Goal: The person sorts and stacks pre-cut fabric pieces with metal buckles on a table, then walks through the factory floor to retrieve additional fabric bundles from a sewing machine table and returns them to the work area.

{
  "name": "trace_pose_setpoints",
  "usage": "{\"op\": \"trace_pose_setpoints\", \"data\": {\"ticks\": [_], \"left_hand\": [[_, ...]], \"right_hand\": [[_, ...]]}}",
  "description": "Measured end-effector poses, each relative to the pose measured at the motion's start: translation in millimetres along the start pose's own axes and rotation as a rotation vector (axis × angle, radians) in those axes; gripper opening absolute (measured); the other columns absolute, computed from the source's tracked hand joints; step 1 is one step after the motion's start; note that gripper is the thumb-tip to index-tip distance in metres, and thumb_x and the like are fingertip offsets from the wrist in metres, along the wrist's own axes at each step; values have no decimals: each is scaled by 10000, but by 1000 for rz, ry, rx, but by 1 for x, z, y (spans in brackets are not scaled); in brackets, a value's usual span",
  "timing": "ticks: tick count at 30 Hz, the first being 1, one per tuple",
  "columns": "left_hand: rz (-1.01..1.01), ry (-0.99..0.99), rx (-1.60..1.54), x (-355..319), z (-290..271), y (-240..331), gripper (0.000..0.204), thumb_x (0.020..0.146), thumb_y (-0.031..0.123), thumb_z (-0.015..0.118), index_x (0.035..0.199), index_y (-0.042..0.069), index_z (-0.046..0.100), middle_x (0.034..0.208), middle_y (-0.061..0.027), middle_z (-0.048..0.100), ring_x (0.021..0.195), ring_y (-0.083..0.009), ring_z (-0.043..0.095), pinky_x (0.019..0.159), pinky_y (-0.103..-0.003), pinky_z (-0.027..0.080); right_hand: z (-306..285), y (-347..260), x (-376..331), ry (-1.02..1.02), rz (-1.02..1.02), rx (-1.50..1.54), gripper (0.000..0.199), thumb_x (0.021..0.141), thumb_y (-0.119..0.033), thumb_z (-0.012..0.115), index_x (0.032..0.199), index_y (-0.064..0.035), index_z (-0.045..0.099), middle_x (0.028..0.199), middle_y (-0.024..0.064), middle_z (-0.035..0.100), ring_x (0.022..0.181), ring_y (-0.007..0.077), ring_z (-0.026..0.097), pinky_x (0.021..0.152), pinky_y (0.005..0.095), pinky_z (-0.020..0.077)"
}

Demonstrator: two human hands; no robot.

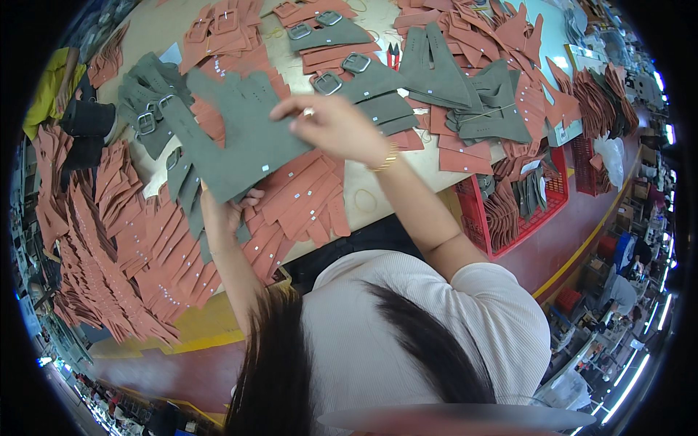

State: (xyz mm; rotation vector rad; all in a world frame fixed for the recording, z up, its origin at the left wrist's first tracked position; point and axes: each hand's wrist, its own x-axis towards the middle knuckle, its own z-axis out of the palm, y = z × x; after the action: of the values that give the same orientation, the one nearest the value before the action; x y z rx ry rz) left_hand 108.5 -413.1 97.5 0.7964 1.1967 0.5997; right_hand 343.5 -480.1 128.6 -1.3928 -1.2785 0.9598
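Observation:
A dark green leather-like cut piece (251, 138) with a forked end is raised over the table, its upper edge blurred. My left hand (231, 209) grips it by its lower edge, with part of the hand hidden beneath. Over the right edge of that piece is my right hand (338, 131), fingers curled, a ring on one of them. Whether anything sits between those fingertips is not clear. Under and around my left hand lie brick-red cut pieces (291, 196) with small white labels. Green straps with metal buckles (147, 123) lie just left of the raised piece.
More green pieces (443, 69) and buckled straps (356, 64) lie in stacks across the table, near red-handled snippers (393, 57). Red piles (109, 247) cover the left side. A red plastic crate (476, 218) holding pieces stands at right. A person in yellow (49, 91) is at far left.

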Motion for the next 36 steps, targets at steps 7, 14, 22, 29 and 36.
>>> {"op": "trace_pose_setpoints", "data": {"ticks": [7,14,22,29,36], "left_hand": [[-118,51,106,1,9,5,489,992,431,486,1123,-39,521,857,-141,648,528,-216,628,428,-247,510],[-34,7,163,-1,15,2,457,977,339,556,1205,-47,468,835,-106,627,530,-200,619,437,-239,492],[-18,11,183,-2,16,0,401,1000,319,512,1192,-32,487,843,-97,631,533,-179,623,435,-229,492],[-15,-22,149,5,10,-5,357,1008,307,488,1159,-16,516,826,-90,632,517,-168,620,418,-222,497],[-26,-24,138,8,8,-6,340,1004,294,496,1142,-15,518,805,-89,630,505,-166,617,395,-226,485]], "right_hand": [[23,67,-40,155,18,-316,260,831,-100,665,1087,-65,637,969,103,527,869,279,584,800,361,485],[-56,91,-104,311,-78,-918,172,772,-148,721,923,-116,647,933,52,525,845,240,536,738,394,420],[-56,109,-104,450,-192,-1054,205,758,-151,731,943,-153,643,937,31,508,876,228,497,801,387,344],[-59,93,-76,377,-178,-1137,236,764,-186,727,983,-168,643,1018,21,524,956,242,476,878,416,322],[-84,73,-21,263,-312,-1132,226,735,-233,752,930,-176,654,995,-12,575,958,212,518,846,414,378]]}}
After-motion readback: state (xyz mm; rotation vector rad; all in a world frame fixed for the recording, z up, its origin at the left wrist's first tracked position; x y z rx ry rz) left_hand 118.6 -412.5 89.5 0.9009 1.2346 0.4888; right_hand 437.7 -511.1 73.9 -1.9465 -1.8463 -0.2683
